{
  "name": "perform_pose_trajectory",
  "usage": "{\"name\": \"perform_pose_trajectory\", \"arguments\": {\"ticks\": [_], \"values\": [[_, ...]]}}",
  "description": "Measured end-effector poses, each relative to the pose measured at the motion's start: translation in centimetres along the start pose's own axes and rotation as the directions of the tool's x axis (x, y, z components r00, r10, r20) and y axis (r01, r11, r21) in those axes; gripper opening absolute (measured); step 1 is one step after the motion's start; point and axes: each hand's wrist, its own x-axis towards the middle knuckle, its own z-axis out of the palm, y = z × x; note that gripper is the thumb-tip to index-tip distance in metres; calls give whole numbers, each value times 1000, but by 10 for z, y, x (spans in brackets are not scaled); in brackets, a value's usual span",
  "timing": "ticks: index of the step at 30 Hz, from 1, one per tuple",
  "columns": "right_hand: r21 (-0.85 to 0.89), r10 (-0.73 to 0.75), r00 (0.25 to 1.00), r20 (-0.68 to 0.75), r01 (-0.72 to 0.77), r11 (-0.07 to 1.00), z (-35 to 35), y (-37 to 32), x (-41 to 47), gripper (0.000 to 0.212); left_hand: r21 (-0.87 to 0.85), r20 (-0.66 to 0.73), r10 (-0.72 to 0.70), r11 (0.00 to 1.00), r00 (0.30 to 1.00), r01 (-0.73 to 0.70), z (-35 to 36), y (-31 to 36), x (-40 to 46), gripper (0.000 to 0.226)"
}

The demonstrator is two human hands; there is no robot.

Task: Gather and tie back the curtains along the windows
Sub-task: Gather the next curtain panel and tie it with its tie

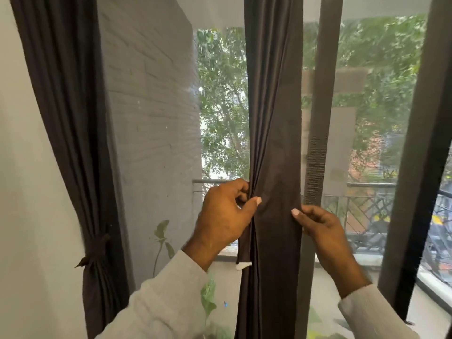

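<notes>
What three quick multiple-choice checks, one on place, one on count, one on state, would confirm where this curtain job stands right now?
1. Where is the curtain that is already tied back?
A. At the left wall
B. Far right of the window
C. Lying on the floor

2. How many hands grip the middle curtain?
A. None
B. One
C. Two

3. What state is the middle curtain in?
A. Spread flat across the glass
B. Gathered into a narrow column, no tie around it yet
C. Taken down

Answers:
1 A: the left curtain is cinched by a tie beside the wall.
2 C: the left hand and right hand pinch opposite edges.
3 B: the middle curtain hangs bunched, with no band visible.
</notes>
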Motion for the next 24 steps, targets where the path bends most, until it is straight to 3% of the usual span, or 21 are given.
{"name": "perform_pose_trajectory", "arguments": {"ticks": [2,4,7,12,17,20,24], "values": [[-148,-138,977,-160,115,982,6,0,-13,7,34,-19,-7,999,1000,8,1,1,-2,18],[-398,-410,878,-245,295,869,13,-2,-32,7,60,-42,-3,998,999,5,2,4,-3,17],[-602,-677,734,-58,515,610,27,-1,-55,14,79,-29,7,997,1000,-5,5,13,-5,15],[-597,-741,640,203,681,425,42,9,-59,34,46,12,48,998,999,-48,10,24,-6,12],[-495,-665,671,328,722,484,36,12,-44,56,-33,75,30,999,997,-28,9,15,-2,30],[-377,-651,678,341,733,566,30,7,-38,46,-2,69,23,1000,997,-23,8,9,1,33],[-329,-548,837,-5,516,791,16,8,-14,27,0,57,-6,1000,998,6,10,3,2,30]]}}
